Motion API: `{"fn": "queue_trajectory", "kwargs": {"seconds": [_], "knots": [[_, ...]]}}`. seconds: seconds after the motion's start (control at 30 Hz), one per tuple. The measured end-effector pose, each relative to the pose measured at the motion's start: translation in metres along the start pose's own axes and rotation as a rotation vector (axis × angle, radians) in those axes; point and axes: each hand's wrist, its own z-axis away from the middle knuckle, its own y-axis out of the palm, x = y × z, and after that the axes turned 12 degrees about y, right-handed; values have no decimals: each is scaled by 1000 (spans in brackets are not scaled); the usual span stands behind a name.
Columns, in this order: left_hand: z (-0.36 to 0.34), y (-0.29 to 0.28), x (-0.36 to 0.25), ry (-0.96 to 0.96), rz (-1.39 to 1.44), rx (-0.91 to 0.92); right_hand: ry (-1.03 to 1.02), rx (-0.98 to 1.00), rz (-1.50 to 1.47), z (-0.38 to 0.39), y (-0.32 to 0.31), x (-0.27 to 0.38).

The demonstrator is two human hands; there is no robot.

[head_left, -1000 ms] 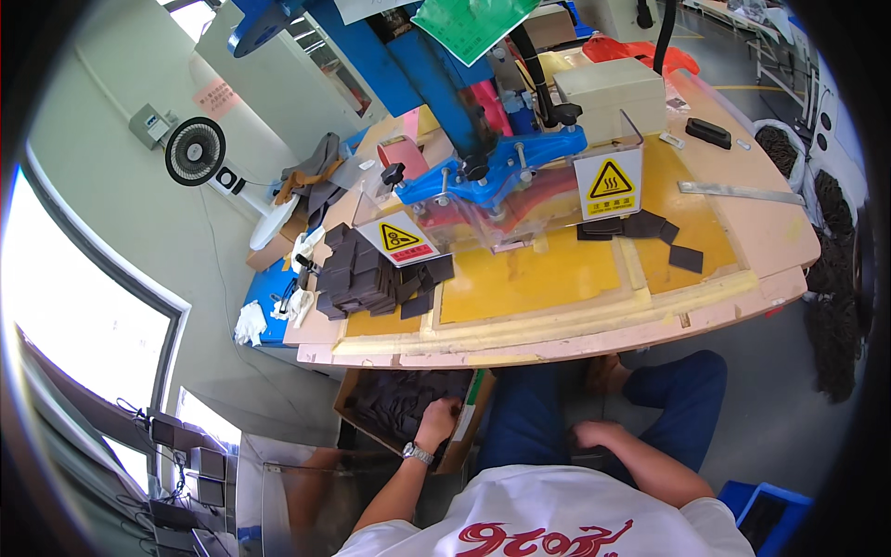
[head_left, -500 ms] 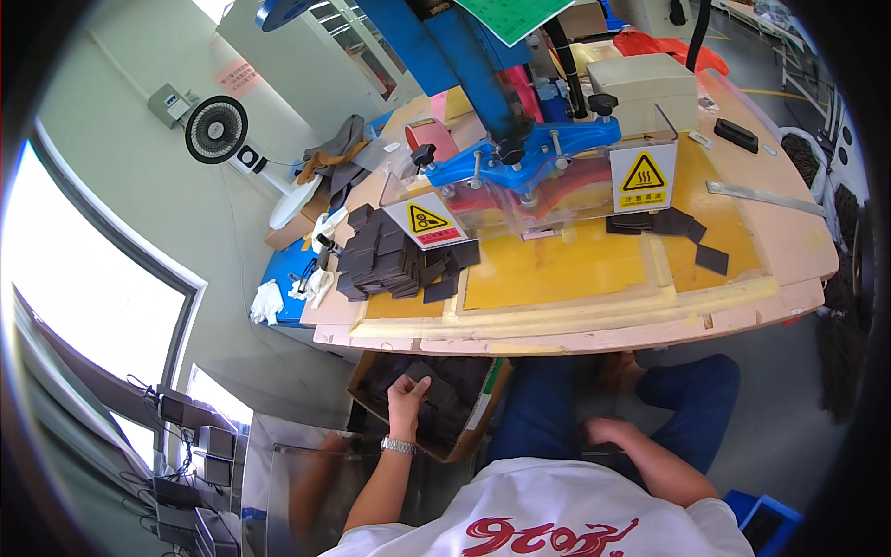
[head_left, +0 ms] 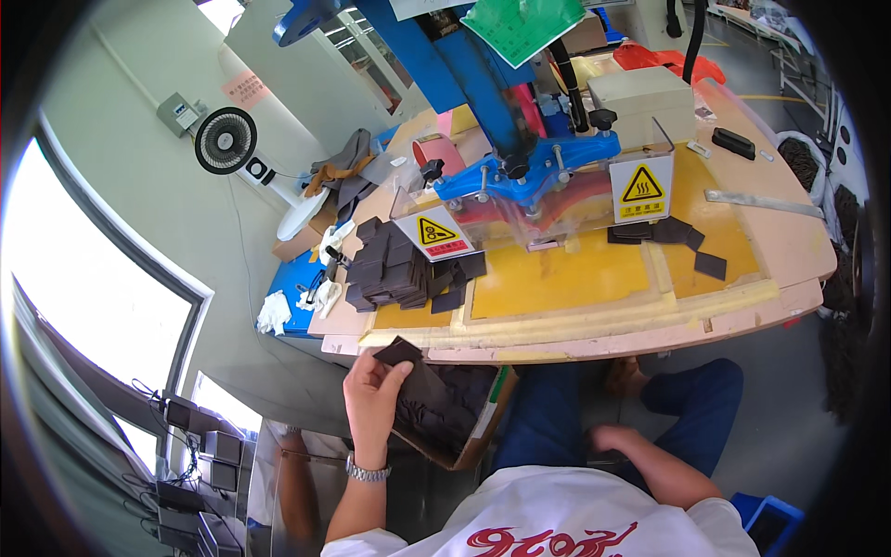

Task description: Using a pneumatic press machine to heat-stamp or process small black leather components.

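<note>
My left hand [head_left: 373, 385], with a metal watch at the wrist, pinches a dark brown fabric piece [head_left: 399, 351] between thumb and fingers. It is raised just below the table's near edge, above the left side of an open cardboard box [head_left: 494, 408]. Inside that box lie many similar dark pieces [head_left: 455, 395]. My right hand [head_left: 613, 437] rests low by my right leg, away from the table; its fingers are mostly hidden. A stack of dark fabric pieces [head_left: 388, 269] stands on the table's left part, with several loose ones beside it.
A blue press [head_left: 520, 172] with clear guards and warning signs stands over the yellow-surfaced table [head_left: 557, 278]. More dark pieces [head_left: 710, 266] and a metal ruler [head_left: 766, 203] lie at the right. A white fan [head_left: 225, 141] is at the left; a blue crate [head_left: 768, 524] sits on the floor.
My left hand has come up out of the box toward the table edge, carrying a dark fabric piece. My right hand stays in nearly the same place.
</note>
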Motion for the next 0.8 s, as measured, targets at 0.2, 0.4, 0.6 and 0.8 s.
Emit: {"fn": "queue_trajectory", "kwargs": {"seconds": [0.2,0.4,0.6,0.8], "knots": [[-74,37,-28,1005,-530,77,-64,-25,-5,-24,7,-11],[-81,87,-5,1046,-517,124,40,-142,-105,18,-15,4],[-63,96,6,1007,-452,138,8,-125,-64,35,-28,13],[-47,103,1,867,-234,179,-43,-148,-99,41,-33,17]]}}
